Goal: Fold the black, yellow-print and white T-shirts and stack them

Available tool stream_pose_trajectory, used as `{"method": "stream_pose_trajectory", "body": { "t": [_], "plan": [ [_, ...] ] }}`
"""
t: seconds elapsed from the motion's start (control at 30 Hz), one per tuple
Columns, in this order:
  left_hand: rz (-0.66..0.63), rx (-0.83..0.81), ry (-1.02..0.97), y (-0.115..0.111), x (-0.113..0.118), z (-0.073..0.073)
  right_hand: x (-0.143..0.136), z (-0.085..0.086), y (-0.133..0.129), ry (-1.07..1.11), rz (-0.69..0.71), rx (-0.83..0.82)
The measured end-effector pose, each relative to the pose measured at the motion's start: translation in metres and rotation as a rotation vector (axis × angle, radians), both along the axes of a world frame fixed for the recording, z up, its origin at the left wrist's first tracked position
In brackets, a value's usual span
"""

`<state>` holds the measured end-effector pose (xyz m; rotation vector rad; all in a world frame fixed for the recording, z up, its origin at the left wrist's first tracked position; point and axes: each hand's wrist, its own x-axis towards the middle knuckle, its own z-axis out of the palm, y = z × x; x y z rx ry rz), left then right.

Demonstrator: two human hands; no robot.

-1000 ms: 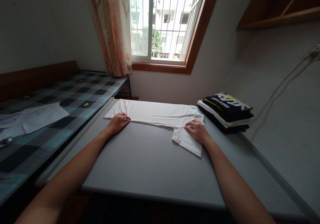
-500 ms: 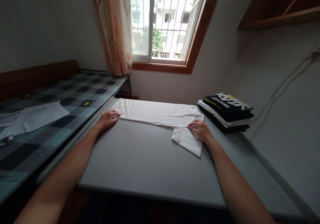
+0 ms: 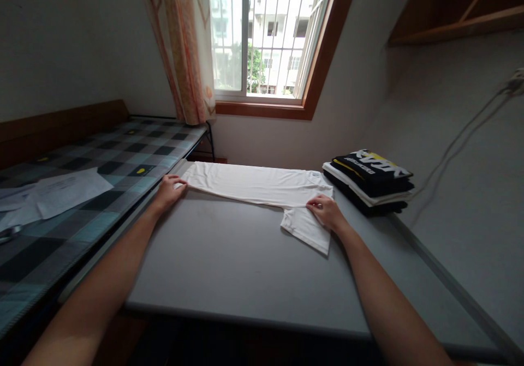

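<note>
The left hand [image 3: 167, 190] and right hand [image 3: 325, 211] each hold a pinching grip on the half-folded white cotton T-shirt [image 3: 257, 185] lying on the grey bench [image 3: 229, 268]; uneven pulling could skew its fold.

home bedroom, checked bed [image 3: 123, 153], curtained window [image 3: 262, 33], folded clothes [image 3: 370, 180] on table [image 3: 245, 268]

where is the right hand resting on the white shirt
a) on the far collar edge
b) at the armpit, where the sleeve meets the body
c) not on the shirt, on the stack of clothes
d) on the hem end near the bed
b: the right hand presses the white shirt where its sleeve branches off toward the person, while the left hand is at the opposite end.
</note>
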<state>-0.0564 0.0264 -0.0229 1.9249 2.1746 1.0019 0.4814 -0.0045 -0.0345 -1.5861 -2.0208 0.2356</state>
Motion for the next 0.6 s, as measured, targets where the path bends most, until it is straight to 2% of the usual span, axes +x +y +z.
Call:
{"method": "stream_pose_trajectory", "body": {
  "t": [0.13, 0.3, 0.6],
  "plan": [
    [0.03, -0.037, -0.114, -0.003, 0.003, 0.005, -0.001, 0.001, 0.0, -0.004, 0.0, -0.003],
    [0.181, -0.132, 0.006, -0.007, -0.002, 0.009, -0.002, 0.003, -0.002, -0.001, -0.003, -0.013],
    [0.281, -0.302, 0.064, -0.012, 0.001, 0.011, -0.002, 0.002, -0.002, 0.021, 0.007, 0.006]
  ]
}}
